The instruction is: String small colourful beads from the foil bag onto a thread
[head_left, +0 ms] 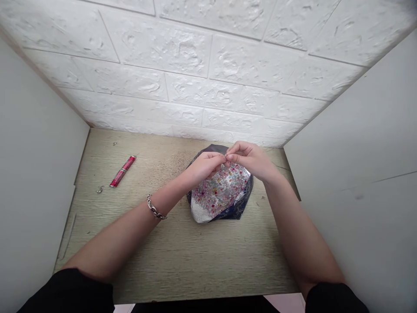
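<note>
A dark foil bag (239,208) lies open on the wooden desk, its silver inside covered with several small pink, red and clear beads (221,189). Both hands hover just above it and meet fingertip to fingertip. My left hand (205,167), with a chain bracelet (153,208) on its wrist, is pinched closed on something too small to make out. My right hand (250,158) is pinched too, against the left fingers; whatever it holds is hidden.
A red tube (123,171) lies at the left of the desk (176,256), with a small metal clasp (99,189) beside it and another tiny piece (114,143) farther back. White side panels and a white brick-pattern wall enclose the desk.
</note>
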Available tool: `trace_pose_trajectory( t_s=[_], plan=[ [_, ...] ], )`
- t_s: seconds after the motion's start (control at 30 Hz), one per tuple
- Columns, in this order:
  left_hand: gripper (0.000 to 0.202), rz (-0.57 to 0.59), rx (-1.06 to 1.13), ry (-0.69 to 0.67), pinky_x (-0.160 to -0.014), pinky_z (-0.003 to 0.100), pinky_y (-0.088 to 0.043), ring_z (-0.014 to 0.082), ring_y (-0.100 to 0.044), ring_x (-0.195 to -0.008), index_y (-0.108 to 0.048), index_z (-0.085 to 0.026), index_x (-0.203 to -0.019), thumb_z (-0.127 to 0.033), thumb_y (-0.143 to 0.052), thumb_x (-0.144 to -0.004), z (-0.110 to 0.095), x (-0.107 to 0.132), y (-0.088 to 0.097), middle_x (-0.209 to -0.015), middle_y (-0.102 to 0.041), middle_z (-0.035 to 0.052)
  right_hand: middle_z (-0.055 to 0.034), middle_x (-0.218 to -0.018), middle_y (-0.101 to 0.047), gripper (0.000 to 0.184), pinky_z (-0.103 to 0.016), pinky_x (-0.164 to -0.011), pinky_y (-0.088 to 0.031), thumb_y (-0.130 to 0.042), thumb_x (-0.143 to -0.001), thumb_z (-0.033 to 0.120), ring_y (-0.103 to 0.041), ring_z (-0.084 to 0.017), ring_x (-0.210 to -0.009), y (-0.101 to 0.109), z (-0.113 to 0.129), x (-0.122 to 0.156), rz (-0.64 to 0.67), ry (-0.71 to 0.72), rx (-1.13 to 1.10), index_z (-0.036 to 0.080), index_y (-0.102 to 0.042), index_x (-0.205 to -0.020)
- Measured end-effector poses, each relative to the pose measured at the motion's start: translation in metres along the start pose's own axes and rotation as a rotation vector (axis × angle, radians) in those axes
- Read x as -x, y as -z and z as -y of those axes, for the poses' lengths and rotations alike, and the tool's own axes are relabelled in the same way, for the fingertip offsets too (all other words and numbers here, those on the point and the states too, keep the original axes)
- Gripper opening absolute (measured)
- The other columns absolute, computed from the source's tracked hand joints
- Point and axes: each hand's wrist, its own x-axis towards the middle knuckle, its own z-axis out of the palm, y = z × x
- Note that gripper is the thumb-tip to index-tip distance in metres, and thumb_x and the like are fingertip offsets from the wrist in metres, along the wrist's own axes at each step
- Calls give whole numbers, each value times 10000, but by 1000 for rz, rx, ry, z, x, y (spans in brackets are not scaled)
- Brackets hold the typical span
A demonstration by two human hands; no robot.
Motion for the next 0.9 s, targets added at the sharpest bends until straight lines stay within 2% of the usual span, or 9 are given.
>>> trace_pose_trajectory(
  t_s=[0.1,0.2,0.37,0.47,0.63,0.9],
  plan=[
    [156,43,20,0,-346,181,-97,15,-173,-355,-457,-159,-593,-254,-457,-716,0,0,0,-481,-238,-69,-1,-677,-562,152,-242,-611,-378,-573,-712,271,-506,-94,-650,1,10,3,43,5,168,144,-497,-678],
    [145,105,80,-8,-340,187,-92,13,-191,-352,-390,-167,-568,-194,-450,-697,0,0,1,-503,-267,-62,0,-692,-546,139,-238,-601,-364,-544,-726,261,-488,-94,-647,-1,19,6,16,33,385,147,-489,-668],
    [95,153,178,-30,-332,195,-83,1,-239,-338,-456,-161,-658,-225,-441,-726,3,-1,3,-590,-371,-46,8,-692,-531,121,-230,-622,-340,-519,-743,217,-469,-96,-674,-6,30,9,-74,179,672,156,-491,-643],
    [161,146,202,-60,-324,197,-81,-11,-271,-336,-495,-154,-719,-292,-424,-762,4,-2,4,-709,-450,-26,12,-680,-526,126,-221,-609,-326,-492,-764,200,-456,-92,-658,-8,32,9,-96,218,731,159,-487,-645],
    [225,98,211,-82,-315,182,-78,-21,-283,-337,-507,-142,-741,-366,-489,-753,4,-3,5,-718,-462,-23,18,-657,-506,122,-213,-578,-312,-458,-789,209,-439,-89,-627,-9,33,10,-121,175,740,161,-473,-678],
    [250,166,230,-89,-296,170,-67,-21,-368,-354,-534,-158,-801,-397,-526,-729,4,0,4,-837,-519,-4,14,-633,-510,242,-208,-571,-301,-400,-835,283,-432,-80,-603,-11,41,14,-152,186,734,157,-478,-643]
  ],
)
